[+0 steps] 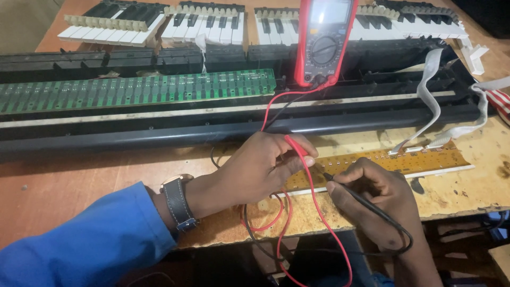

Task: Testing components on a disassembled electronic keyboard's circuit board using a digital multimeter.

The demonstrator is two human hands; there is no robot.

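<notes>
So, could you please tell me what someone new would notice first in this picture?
Probably the red multimeter standing at top centre, its red and black leads trailing down to the hands. The left hand holds the red probe and the right hand the black probe, both tips on the yellow circuit board at the table's front edge. Behind lie a long green circuit board and rows of loose piano keys.

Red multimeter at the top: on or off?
Cannot tell. The red multimeter stands upright against the keyboard chassis with both leads plugged in, but glare washes out its display, and the dial position is too small to read.
</notes>
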